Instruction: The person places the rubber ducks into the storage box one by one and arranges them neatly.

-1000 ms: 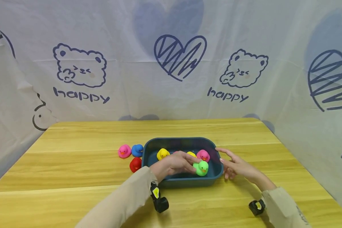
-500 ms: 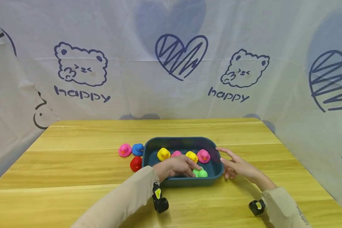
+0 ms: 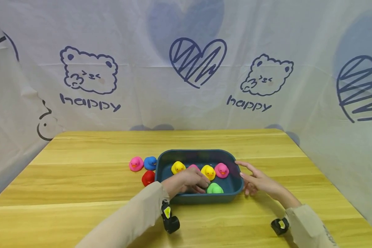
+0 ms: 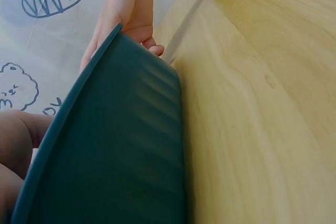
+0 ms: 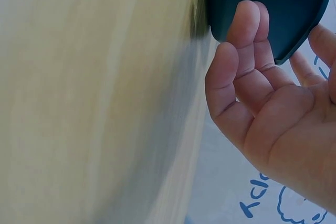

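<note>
Sitting left of the dark tub [image 3: 201,198] are 3 ducks [image 3: 136,164]. Inside stands a row of 4 ducks [image 3: 208,172]; nearer, the left hand [image 3: 189,179] hangs, fingers loosely bent, just beside a green duck [image 3: 215,188]. The right hand [image 3: 261,182], fingers apart, touches the tub's right end.

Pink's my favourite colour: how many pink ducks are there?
3: one pink duck on the table, left of the bin; a second inside, partly behind the left hand; a third inside, near the bin's right end. More could hide behind that hand.
</note>
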Demonstrator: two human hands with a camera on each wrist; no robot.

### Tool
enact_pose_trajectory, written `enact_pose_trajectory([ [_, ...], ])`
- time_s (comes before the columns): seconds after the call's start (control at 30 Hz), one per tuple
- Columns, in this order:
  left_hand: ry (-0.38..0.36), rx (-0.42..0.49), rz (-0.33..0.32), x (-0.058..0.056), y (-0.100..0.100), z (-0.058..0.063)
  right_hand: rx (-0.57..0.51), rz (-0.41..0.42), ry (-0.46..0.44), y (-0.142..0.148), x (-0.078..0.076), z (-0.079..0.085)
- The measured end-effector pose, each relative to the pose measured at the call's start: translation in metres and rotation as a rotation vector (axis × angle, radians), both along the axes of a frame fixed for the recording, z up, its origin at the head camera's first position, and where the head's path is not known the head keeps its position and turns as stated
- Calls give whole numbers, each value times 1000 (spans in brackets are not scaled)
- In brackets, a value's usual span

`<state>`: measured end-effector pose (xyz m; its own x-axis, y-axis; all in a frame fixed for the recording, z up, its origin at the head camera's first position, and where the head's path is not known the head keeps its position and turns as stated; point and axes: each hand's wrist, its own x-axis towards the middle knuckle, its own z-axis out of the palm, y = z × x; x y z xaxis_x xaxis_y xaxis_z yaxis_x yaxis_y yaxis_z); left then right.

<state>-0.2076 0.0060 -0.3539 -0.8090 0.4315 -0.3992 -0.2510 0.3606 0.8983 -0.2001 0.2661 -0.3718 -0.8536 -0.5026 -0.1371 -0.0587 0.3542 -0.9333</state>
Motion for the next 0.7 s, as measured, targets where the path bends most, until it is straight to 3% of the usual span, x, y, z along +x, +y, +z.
enact_pose_trajectory([
  [0.27,-96,74,54,1,-7,-1,14,0,3,-1,1,1],
  [0.7,-229,228,-11,-1,0,-1,30,-2,-2,-2,3,4],
])
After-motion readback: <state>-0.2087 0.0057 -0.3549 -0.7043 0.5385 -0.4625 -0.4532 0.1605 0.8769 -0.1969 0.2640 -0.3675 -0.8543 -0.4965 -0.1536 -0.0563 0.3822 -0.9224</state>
